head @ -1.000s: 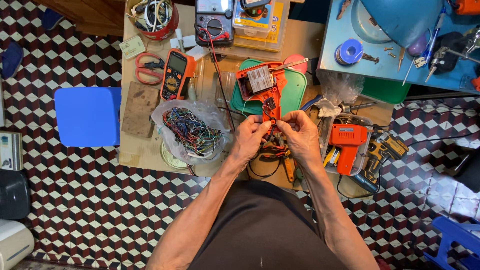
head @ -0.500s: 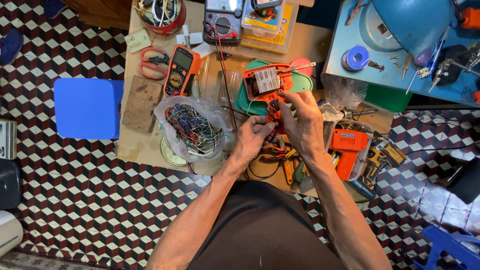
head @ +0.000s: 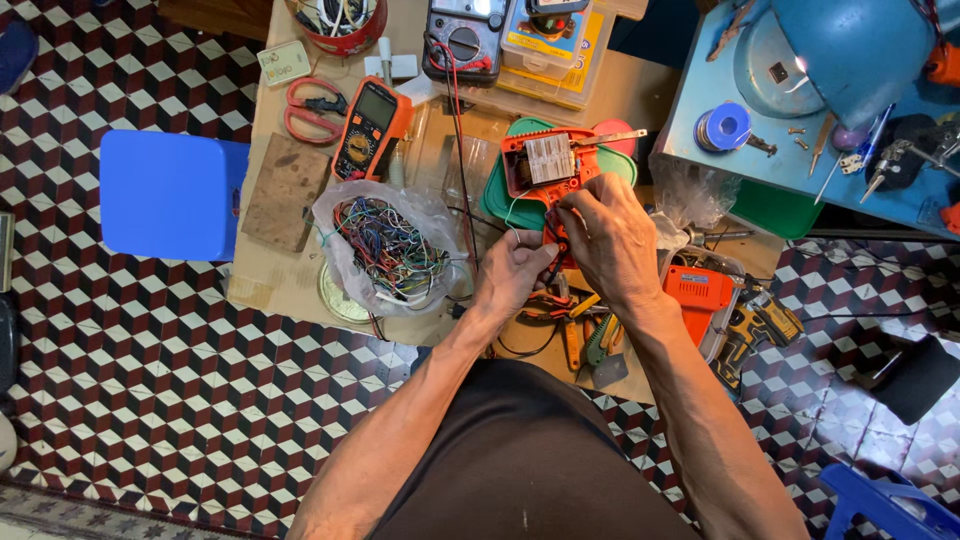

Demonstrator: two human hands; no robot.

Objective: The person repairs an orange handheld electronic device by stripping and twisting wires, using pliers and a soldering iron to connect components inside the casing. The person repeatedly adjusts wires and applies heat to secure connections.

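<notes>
Orange open tool housing point(head: 545, 170) lengthwise away, between left hand point(head: 512, 275), right hand point(head: 610, 240).

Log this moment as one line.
left hand: holds orange device | right hand: on its lower end | wire bag: beside

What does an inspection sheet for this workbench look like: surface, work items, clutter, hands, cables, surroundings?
Surface: wooden table, crowded.
Work items: open orange device resting on a green lid.
Clutter: orange meter, red scissors, bag of wires, wood block, orange drill.
Hands: left hand and right hand both on the device's lower end; grip unclear.
Cables: red and black leads cross the table.
Surroundings: checkered tile floor, blue stool, blue table.
</notes>
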